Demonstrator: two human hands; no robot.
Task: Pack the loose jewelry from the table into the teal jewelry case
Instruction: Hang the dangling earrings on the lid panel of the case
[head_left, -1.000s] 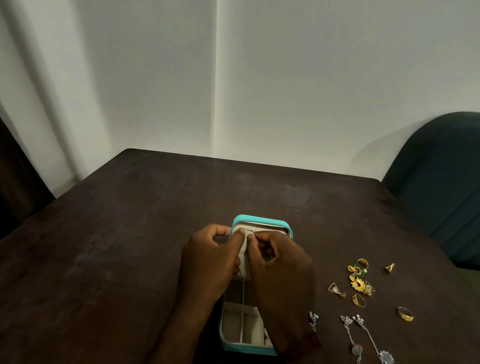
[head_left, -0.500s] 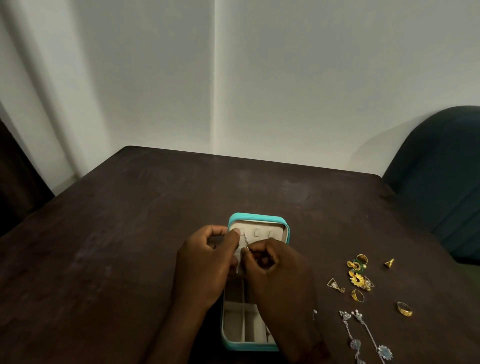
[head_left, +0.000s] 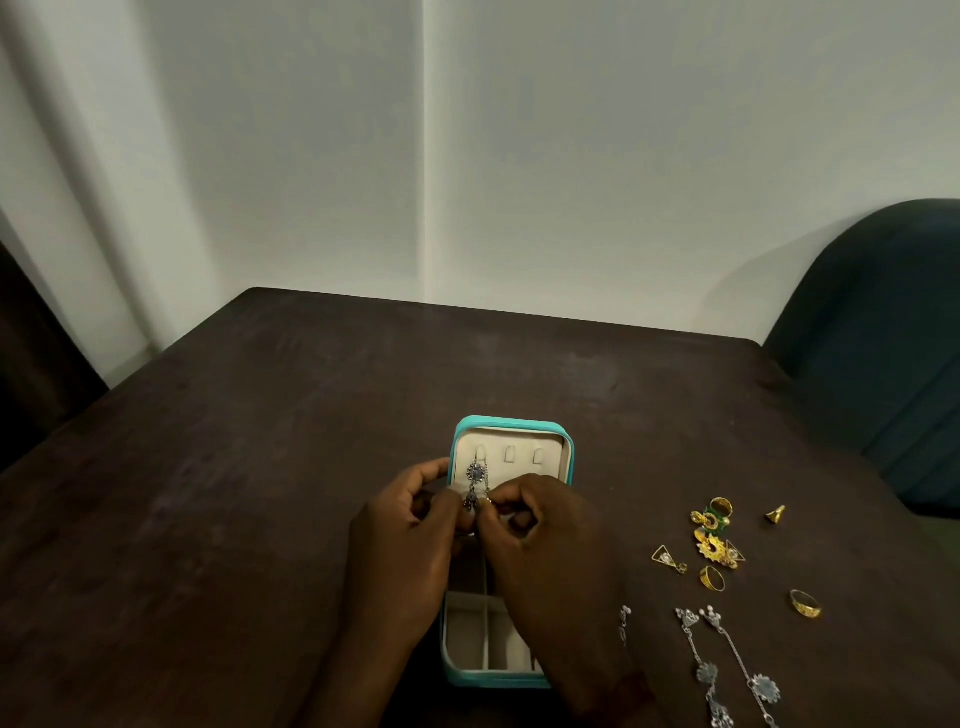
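The teal jewelry case (head_left: 514, 427) lies open on the dark table, its cream lid panel facing up at the far end and its divided tray near me. A silver chain with a blue flower pendant (head_left: 476, 475) hangs from the left hook of the lid. My left hand (head_left: 410, 551) and my right hand (head_left: 540, 540) meet over the case's middle, both pinching the chain's lower end. To the right lie loose gold rings and earrings (head_left: 714, 545), a gold ring (head_left: 805, 604) and long silver flower earrings (head_left: 727, 670).
A dark teal chair (head_left: 878, 338) stands at the table's right far corner. A small gold cone piece (head_left: 775, 514) lies apart from the gold cluster. A small silver piece (head_left: 625, 621) shows beside my right wrist. White walls rise behind the table edge (head_left: 493, 309).
My hands have slid down toward me from the lid's top, uncovering the three hooks and the silver pendant hanging on the left one. The view has tilted down slightly.
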